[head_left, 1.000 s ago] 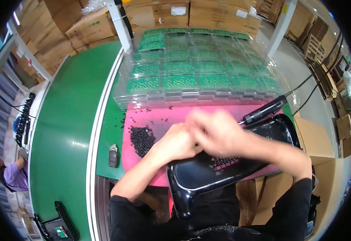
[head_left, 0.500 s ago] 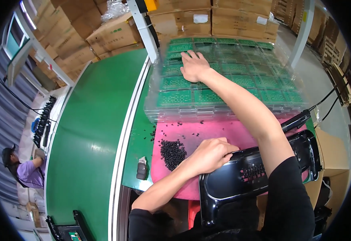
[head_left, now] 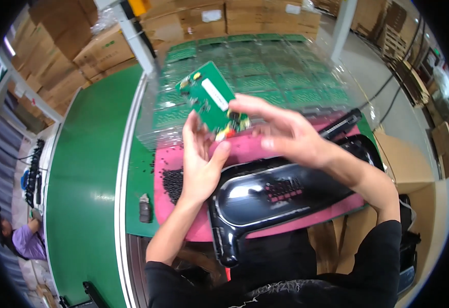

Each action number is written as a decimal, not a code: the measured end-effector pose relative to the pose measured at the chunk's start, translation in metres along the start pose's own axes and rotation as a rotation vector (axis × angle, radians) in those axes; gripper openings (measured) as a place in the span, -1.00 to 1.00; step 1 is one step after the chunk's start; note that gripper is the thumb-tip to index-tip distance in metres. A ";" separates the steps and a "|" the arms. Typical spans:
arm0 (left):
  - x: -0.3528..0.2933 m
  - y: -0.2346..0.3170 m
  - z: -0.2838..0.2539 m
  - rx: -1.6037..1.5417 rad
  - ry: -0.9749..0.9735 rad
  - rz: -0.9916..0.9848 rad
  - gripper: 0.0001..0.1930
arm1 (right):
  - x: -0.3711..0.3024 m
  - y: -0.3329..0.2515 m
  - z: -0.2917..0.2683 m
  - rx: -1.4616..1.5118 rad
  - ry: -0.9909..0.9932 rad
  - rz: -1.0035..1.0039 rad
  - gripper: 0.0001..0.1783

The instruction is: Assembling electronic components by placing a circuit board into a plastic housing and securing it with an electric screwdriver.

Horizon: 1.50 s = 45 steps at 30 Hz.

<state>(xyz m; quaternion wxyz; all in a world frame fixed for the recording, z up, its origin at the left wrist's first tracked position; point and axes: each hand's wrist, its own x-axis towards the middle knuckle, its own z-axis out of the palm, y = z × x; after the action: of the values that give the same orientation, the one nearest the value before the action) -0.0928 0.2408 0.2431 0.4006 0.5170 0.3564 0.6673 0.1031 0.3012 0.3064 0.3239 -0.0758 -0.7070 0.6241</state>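
Note:
A green circuit board with a white label strip and several small parts is held up at a tilt above the pink mat. My left hand has its curled fingers and thumb at the board's lower end. My right hand is somewhat blurred, its fingers apart and stretched out, the fingertips overlapping the board's right edge. Below both hands lies a glossy black plastic housing with a slotted opening. Behind them, clear plastic trays hold many green boards in rows.
Small black pieces are heaped on the mat's left part, with some scattered around. A dark grey block lies beside the mat. A green conveyor belt runs along the left, with a person beyond it. A black tool lies behind the housing.
My right hand has come back from the trays, and a circuit board is now between my hands. My left hand has left the housing and risen. The whole view has shifted.

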 end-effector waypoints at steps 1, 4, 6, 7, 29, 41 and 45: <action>-0.007 0.000 -0.001 -0.102 -0.111 -0.081 -0.27 | -0.019 -0.010 0.011 0.036 0.010 0.070 -0.29; -0.029 0.010 0.016 -0.384 -0.353 -0.319 -0.50 | -0.071 -0.013 0.038 0.104 0.137 0.151 -0.22; -0.032 0.021 0.015 -0.291 -0.466 -0.456 -0.54 | -0.096 -0.037 0.037 -0.530 0.096 0.216 -0.20; -0.030 0.032 0.022 -0.279 -0.553 -0.479 -0.63 | -0.106 -0.042 0.040 -0.836 0.162 0.103 -0.19; -0.037 0.022 0.016 -0.046 -1.420 -0.534 -0.60 | -0.167 -0.030 0.058 -0.438 0.274 0.344 -0.84; -0.028 0.031 0.019 0.039 -1.171 -0.670 -0.73 | -0.155 -0.030 0.037 -0.600 0.233 0.290 -0.57; -0.026 0.031 0.020 0.019 -1.150 -0.777 -0.72 | -0.154 -0.033 0.038 -0.815 0.082 0.243 -0.29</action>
<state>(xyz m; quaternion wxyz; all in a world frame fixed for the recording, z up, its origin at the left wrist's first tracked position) -0.0743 0.2056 0.2649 0.7310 0.6271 0.2526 0.0925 0.2122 0.1842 0.2804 0.2193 -0.3051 -0.8682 0.3240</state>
